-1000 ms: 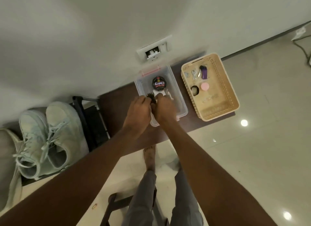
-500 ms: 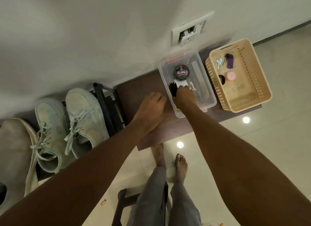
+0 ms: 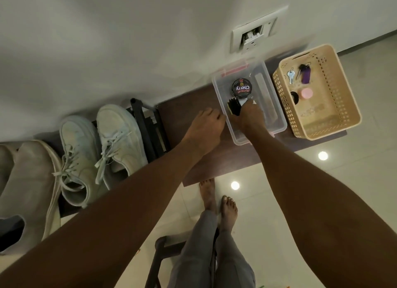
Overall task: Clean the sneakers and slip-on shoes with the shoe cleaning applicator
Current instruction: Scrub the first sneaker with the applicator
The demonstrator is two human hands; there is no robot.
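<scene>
person's bare feet [image 3: 217,199] and grey trouser legs [image 3: 206,251] nearest, on the tiled floor in front of the dark wood table [image 3: 214,159]. left of the table, slip-on shoes [image 3: 28,180] at the far left, pale laced sneakers [image 3: 98,146] just beside them, nearer the table, toes toward the wall. a black rack frame [image 3: 148,124] stands between sneakers and table. left hand [image 3: 204,129] over the table just left of the clear plastic box [image 3: 279,124], fingers curled under, holding nothing visible, knuckles about touching the box's left wall. right hand [image 3: 247,116] reaches inside the box, fingers wrapped on something by the black-bristled brush [image 3: 234,106]; cannot tell if it grips the brush or the white item under it. farther in the box a round black polish tin [image 3: 241,88] marked cherry, a long pale item along the right wall. right of the box, a beige perforated basket [image 3: 348,120] on the table with keys [image 3: 290,76], a purple tag [image 3: 306,74], a pink round lid [image 3: 306,93]. wall socket [image 3: 253,36] on the wall beyond the box.
</scene>
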